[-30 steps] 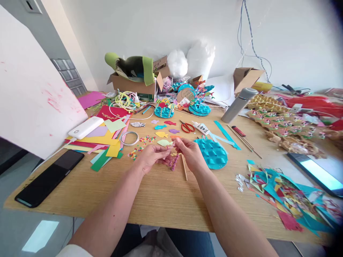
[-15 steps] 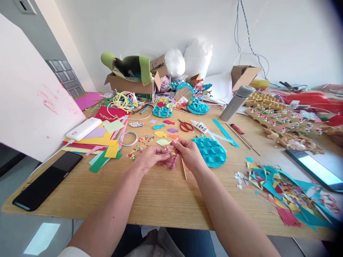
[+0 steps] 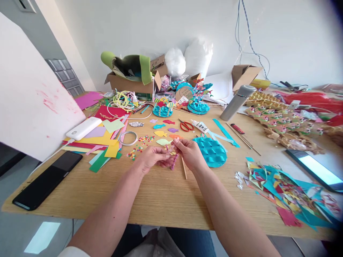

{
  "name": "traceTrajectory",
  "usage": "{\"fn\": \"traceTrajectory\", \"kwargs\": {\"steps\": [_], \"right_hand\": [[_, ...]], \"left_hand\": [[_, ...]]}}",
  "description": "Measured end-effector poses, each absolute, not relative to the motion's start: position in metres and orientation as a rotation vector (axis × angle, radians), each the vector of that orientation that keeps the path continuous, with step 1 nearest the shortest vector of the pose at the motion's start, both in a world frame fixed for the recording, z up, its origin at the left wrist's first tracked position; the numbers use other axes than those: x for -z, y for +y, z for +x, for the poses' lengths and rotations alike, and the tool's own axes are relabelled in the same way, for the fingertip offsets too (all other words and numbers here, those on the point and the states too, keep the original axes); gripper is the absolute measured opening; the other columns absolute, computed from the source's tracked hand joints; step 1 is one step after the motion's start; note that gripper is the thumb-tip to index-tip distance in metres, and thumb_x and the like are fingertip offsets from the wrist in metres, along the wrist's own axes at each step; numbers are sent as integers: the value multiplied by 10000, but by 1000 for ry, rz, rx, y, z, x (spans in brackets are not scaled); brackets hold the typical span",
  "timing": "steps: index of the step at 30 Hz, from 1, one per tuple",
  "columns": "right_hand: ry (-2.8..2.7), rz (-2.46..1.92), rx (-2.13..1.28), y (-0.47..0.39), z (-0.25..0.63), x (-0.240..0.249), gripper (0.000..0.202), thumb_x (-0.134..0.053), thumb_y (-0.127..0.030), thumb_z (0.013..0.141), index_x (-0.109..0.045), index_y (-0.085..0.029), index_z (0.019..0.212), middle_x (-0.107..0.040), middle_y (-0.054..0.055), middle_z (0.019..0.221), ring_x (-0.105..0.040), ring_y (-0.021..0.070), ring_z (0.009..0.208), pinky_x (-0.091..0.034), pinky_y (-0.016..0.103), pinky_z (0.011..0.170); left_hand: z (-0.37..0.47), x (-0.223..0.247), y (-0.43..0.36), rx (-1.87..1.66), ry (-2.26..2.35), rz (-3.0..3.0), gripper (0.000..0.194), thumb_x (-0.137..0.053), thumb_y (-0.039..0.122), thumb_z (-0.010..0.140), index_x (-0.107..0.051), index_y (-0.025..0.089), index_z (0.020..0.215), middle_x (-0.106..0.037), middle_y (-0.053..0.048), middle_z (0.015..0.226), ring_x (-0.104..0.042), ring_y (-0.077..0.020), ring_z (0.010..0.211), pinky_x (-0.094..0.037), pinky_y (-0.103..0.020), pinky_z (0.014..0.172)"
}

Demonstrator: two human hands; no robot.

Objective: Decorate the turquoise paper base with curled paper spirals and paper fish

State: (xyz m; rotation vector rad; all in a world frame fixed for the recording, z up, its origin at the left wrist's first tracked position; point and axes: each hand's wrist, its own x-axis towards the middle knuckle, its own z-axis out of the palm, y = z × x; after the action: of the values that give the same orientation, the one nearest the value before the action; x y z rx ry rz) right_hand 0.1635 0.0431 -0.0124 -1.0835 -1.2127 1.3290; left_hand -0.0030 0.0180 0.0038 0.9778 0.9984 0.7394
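Note:
Both my hands meet above the middle of the table, pinching a small purple-and-yellow twisted strip (image 3: 173,163). My left hand (image 3: 155,157) closes on its left side, and my right hand (image 3: 187,150) grips the upper end between thumb and fingertips. Fingers cover part of the strip, so its full shape is hidden. Just beyond the hands lie paper fish, among them a pale green fish (image 3: 163,142) and a yellow fish (image 3: 160,134). A thin wooden stick (image 3: 183,168) rests under the right hand. Beside that hand sits a blue woven paper disc (image 3: 211,152).
Red-handled scissors (image 3: 185,125) and a glue tube (image 3: 200,126) lie beyond the disc. Left are a tape roll (image 3: 128,144), confetti (image 3: 134,153) and a black phone (image 3: 46,180). Right are paper scraps (image 3: 289,192), a lit phone (image 3: 316,169) and a grey flask (image 3: 237,103).
The hands stay in nearly the same place, both still pinching the strip. The view has shifted very slightly; the objects on the table look unmoved.

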Motion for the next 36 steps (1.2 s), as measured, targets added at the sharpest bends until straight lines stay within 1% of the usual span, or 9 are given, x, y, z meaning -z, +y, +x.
{"fn": "traceTrajectory", "kwargs": {"steps": [7,13,20,23,26,28,30,33,36], "right_hand": [[-1248,-1111,-1368,43,165,9,421,-719,-571,682,-704,-151,704,-554,-10,583,-424,89,543,-310,247,533],[-1246,-1135,-1336,45,177,-3,426,-715,-575,674,-694,-150,698,-539,-23,571,-418,77,530,-305,238,518],[-1385,-1363,-1428,49,195,-6,414,-743,-556,623,-664,-150,645,-574,-14,572,-458,77,512,-331,227,487],[-1446,-1392,-1402,51,199,-3,369,-750,-512,632,-633,-163,611,-559,-23,521,-465,82,485,-334,218,454],[-1491,-1461,-1374,52,200,-2,302,-773,-429,625,-637,-160,652,-589,-11,507,-499,94,468,-343,204,413],[-1511,-1529,-1370,52,199,-2,256,-782,-348,624,-625,-157,691,-621,2,520,-536,108,469,-361,196,391],[-1539,-1596,-1363,51,198,-2,208,-761,-276,650,-599,-160,710,-640,8,530,-554,113,461,-374,192,373],[-1609,-1682,-1311,49,196,-1,153,-719,-206,691,-570,-171,701,-639,3,514,-544,108,426,-371,190,356],[-1692,-1738,-1229,48,194,2,135,-704,-194,709,-570,-179,714,-638,1,504,-534,116,393,-364,210,357]], "left_hand": [[-2,-2,17,-740,1005,989,412,-828,443,585,-731,112,810,-743,-90,781,-675,-145,645,-509,-248,621],[-4,-4,22,-892,1055,896,408,-767,466,672,-703,128,891,-735,-90,889,-657,-133,623,-493,-226,530],[-6,5,28,-1031,1187,930,279,-725,365,709,-668,129,844,-710,-56,796,-587,-102,541,-437,-213,472],[-6,14,31,-1070,1322,1180,183,-701,284,721,-689,147,842,-700,-34,747,-590,-123,579,-452,-242,541],[-6,19,31,-1039,1519,1608,56,-678,194,739,-712,175,780,-703,-42,769,-616,-170,716,-477,-311,713],[-5,21,30,-987,1644,1858,35,-687,172,742,-716,190,750,-693,-53,800,-606,-208,815,-462,-363,802],[-2,21,27,-936,1718,2024,17,-708,198,749,-715,190,736,-669,-67,818,-580,-238,883,-447,-395,841],[4,22,22,-856,1744,2173,143,-723,313,762,-709,173,736,-624,-82,822,-554,-251,891,-450,-402,826],[9,23,19,-770,1765,2261,226,-722,382,760,-706,157,770,-603,-88,834,-538,-257,898,-453,-401,811]]}}
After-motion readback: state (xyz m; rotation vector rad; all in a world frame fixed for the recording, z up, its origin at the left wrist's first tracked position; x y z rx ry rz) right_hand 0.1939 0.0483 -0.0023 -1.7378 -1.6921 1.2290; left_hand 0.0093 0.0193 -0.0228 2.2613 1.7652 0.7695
